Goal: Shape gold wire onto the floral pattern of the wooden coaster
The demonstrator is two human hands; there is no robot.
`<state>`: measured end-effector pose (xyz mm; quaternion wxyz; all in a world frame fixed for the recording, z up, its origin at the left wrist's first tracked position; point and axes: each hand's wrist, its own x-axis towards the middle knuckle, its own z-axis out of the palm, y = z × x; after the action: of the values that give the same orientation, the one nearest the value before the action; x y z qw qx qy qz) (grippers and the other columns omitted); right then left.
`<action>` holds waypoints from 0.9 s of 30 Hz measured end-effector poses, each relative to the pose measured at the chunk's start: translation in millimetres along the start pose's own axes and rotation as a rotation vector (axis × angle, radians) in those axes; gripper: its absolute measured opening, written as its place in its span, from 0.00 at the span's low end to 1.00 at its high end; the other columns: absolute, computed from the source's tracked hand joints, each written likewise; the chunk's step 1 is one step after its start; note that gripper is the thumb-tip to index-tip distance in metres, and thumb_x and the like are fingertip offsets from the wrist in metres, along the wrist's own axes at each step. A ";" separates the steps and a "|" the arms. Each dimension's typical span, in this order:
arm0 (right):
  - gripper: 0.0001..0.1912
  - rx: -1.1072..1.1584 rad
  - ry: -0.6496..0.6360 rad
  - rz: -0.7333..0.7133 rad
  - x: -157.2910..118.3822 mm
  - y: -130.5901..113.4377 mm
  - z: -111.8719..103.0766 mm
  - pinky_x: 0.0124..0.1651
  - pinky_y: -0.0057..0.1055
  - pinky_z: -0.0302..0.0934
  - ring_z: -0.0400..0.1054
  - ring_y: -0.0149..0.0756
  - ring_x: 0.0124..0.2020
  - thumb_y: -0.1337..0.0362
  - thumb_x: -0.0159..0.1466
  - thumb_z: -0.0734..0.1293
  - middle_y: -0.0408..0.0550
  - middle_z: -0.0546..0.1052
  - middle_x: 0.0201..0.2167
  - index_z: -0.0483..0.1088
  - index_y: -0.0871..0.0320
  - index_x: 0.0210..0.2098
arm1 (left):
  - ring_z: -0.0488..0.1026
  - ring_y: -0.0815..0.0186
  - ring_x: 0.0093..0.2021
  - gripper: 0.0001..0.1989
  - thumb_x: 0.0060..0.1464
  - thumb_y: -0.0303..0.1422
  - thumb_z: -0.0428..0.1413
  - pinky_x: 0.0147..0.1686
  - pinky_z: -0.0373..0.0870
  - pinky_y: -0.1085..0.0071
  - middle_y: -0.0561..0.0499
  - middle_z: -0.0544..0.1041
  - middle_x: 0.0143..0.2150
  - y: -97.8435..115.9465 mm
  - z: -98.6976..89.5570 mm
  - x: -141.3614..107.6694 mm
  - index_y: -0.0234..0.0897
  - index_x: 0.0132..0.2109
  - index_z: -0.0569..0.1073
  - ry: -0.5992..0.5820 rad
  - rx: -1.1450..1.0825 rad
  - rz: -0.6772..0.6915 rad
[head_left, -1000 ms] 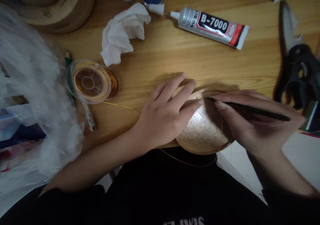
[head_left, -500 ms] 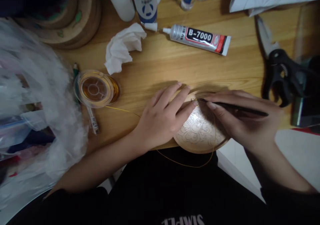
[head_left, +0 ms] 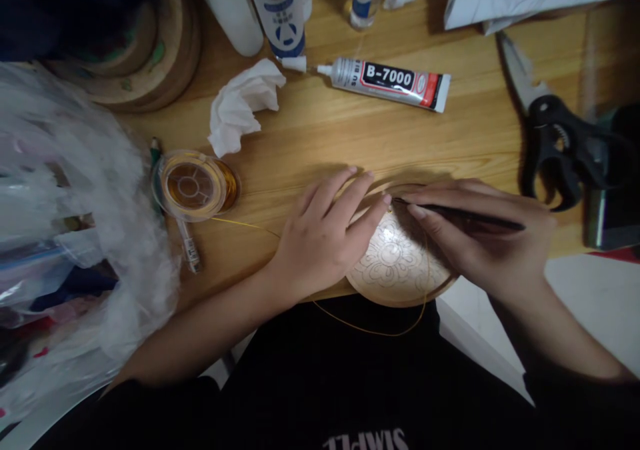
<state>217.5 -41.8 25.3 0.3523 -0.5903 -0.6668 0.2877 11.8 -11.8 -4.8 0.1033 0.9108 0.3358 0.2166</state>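
A round wooden plate with a flower pattern drawn on its pale face overhangs the table's front edge. My left hand lies palm down over its left side, fingers spread, one fingertip pressing near the plate's top. In my right hand is a pair of slim black tweezers, held like a pen, tips beside that fingertip. Gold wire loops down over my lap and back up across the plate. A small gold bit of it shows at the tweezer tips, too small to make out fully.
A spool of gold wire stands left, by a pen. Beyond my hands lie crumpled tissue and a B-7000 glue tube. Black-handled scissors lie right. Plastic bags crowd the left; bottles stand behind.
The view has shifted slightly. The small gold wire curls between my left fingertip and the tweezers show less now, and that fingertip sits nearer the tweezer tips. Both hands stay on the plate.
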 end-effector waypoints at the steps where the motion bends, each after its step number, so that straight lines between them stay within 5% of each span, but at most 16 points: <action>1: 0.17 -0.001 -0.001 -0.004 0.1 -0.2 0.1 0.44 0.36 0.71 0.77 0.36 0.40 0.72 0.60 0.70 0.40 0.81 0.40 0.77 0.46 0.44 | 0.67 0.53 0.61 0.15 0.64 0.29 0.51 0.57 0.67 0.57 0.41 0.72 0.59 0.7 0.4 0.0 0.36 0.56 0.71 -0.009 -0.002 0.003; 15: 0.15 0.043 -0.028 0.007 -0.1 6.9 -4.2 0.43 0.33 0.68 0.76 0.35 0.40 0.71 0.59 0.71 0.42 0.81 0.40 0.78 0.50 0.45 | 0.69 0.51 0.60 0.14 0.64 0.35 0.53 0.56 0.68 0.57 0.41 0.73 0.59 2.6 -4.6 3.8 0.35 0.53 0.73 -0.070 0.105 0.054; 27: 0.15 0.076 -0.052 0.014 3.4 6.5 -6.2 0.43 0.34 0.69 0.76 0.35 0.40 0.70 0.60 0.71 0.41 0.81 0.40 0.78 0.48 0.45 | 0.68 0.52 0.61 0.12 0.64 0.28 0.51 0.58 0.67 0.58 0.42 0.72 0.60 2.1 -2.0 2.1 0.33 0.53 0.72 -0.050 0.038 0.048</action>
<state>226.1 -37.8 24.2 0.3549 -0.5736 -0.6601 0.3306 13.5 -11.9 -1.6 0.0889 0.9255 0.3153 0.1898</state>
